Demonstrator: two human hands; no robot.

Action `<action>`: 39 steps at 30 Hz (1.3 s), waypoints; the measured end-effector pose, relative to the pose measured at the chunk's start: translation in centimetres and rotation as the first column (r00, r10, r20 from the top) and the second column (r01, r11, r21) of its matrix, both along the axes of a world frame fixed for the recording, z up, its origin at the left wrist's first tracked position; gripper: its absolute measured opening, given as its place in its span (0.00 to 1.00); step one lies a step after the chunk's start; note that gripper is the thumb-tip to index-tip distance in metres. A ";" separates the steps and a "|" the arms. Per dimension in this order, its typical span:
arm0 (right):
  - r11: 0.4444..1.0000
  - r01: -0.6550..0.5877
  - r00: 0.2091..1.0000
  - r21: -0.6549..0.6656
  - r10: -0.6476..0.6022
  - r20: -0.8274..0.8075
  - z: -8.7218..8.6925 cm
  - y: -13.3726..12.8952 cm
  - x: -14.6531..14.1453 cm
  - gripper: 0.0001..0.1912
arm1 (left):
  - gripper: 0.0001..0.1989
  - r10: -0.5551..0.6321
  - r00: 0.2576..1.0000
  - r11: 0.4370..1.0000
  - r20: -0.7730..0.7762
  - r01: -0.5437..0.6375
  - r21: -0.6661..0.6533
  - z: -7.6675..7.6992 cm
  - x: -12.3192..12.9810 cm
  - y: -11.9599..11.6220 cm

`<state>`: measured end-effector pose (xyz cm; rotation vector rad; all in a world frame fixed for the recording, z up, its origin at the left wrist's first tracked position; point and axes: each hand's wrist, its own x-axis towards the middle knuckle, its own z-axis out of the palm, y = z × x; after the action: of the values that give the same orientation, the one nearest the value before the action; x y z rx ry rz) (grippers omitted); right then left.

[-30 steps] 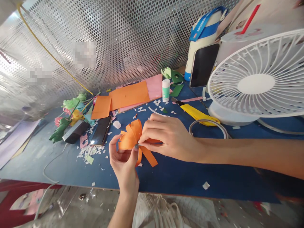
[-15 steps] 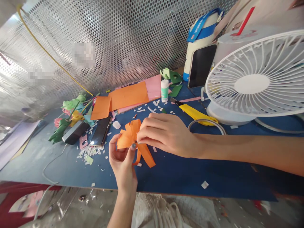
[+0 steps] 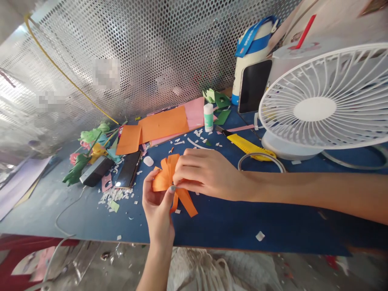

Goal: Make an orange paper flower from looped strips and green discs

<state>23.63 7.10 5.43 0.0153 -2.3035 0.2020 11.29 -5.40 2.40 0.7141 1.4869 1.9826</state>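
An orange paper flower (image 3: pixel 163 178) made of looped strips is held up over the blue table. My left hand (image 3: pixel 159 202) grips it from the left, thumb pressed near its centre and fingers behind. At the centre, the fingertips of my right hand (image 3: pixel 200 173) are pinched together on the paper and hide part of it. One flat orange strip (image 3: pixel 188 202) sticks out below my right hand. Behind my hands lie orange paper sheets (image 3: pixel 165 123) on pink paper (image 3: pixel 195 113). A glue stick (image 3: pixel 208 118) stands upright beside them, and its white cap (image 3: pixel 148 161) lies near the flower.
A yellow utility knife (image 3: pixel 250 146) and a tape ring (image 3: pixel 262 155) lie right of my hands, before a white fan (image 3: pixel 315 109). Left are a dark phone (image 3: pixel 129 169), paper flowers (image 3: pixel 93 145) and paper scraps (image 3: pixel 117 194). A perforated metal panel (image 3: pixel 157 52) stands behind.
My left hand has shifted slightly to the right with the flower, closer to my right fingertips. The view has moved a little; both hands keep their hold.
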 end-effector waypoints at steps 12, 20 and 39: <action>0.991 -0.001 1.000 -0.137 -0.002 -0.024 1.6 0.8 0.4 0.07 | 0.24 -0.015 1.000 0.999 -0.010 0.015 -0.042 -0.1 -0.3 0.0; 0.995 -0.049 0.998 -0.087 0.053 0.046 1.3 1.0 0.3 0.04 | 0.26 -0.010 1.000 0.999 -0.021 0.009 -0.043 -0.3 -0.4 0.0; 0.429 0.030 0.842 -0.903 0.476 0.254 -0.2 2.3 -0.9 0.12 | 0.28 0.024 0.992 1.000 -0.124 -0.024 0.003 -0.3 -0.2 -0.3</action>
<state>22.77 9.40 5.27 -0.2874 -2.3548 1.7571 11.08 -5.70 2.14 0.8378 1.5728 1.9887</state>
